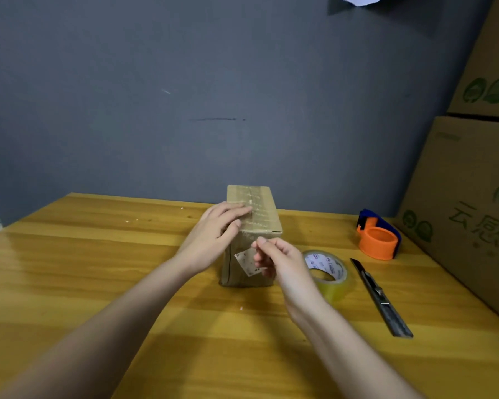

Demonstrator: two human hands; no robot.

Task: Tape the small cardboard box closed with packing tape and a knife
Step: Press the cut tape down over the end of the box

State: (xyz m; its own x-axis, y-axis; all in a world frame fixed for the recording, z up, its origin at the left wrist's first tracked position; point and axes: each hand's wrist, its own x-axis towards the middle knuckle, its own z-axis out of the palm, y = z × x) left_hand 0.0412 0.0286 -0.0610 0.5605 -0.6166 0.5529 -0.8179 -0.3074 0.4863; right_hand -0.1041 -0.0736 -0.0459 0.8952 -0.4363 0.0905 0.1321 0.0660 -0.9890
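Note:
A small cardboard box (264,214) stands on the wooden table (98,254), a strip of clear tape running along its top seam and down the near face. My left hand (213,234) lies flat on the top left edge, fingers pressing the tape. Against the near face, just below the top edge, my right hand (274,259) has thumb and fingers pinched together at the tape's end. A roll of clear packing tape (329,273) lies right of the box. Further right, a utility knife (379,296) rests on the table, blade out.
An orange and blue tape dispenser (378,236) sits at the back right. Large stacked cardboard boxes (467,197) with green print line the right side. A grey wall (185,96) rises behind the table. A white label is stuck on the small box's near face.

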